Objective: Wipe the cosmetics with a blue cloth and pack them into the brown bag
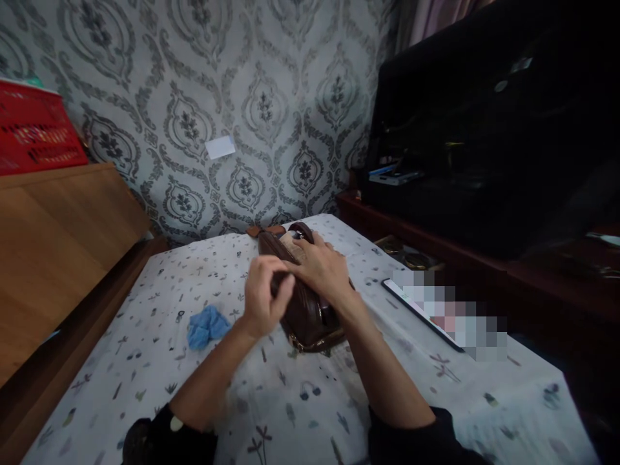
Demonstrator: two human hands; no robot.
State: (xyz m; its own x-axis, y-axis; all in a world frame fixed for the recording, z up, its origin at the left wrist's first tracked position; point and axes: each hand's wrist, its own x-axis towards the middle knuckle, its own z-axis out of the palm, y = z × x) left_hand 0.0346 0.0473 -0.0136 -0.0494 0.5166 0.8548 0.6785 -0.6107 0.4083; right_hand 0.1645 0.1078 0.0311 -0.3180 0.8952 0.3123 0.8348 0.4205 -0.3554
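A dark brown leather bag [305,316] lies on the table's patterned white cloth [203,381], its open end toward the wall. My left hand [264,294] is curled at the bag's left side, fingers pinched on its edge. My right hand [322,265] rests on top of the bag with fingers closed over its upper rim near the opening. A beige lining shows inside the opening. A crumpled blue cloth [207,326] lies on the table just left of my left wrist.
A phone [416,310], partly blurred out, lies on the table's right side. A wooden cabinet [58,239] with a red crate [33,129] stands at left. A dark shelf with black bags [484,129] fills the right. Patterned wallpaper lies behind.
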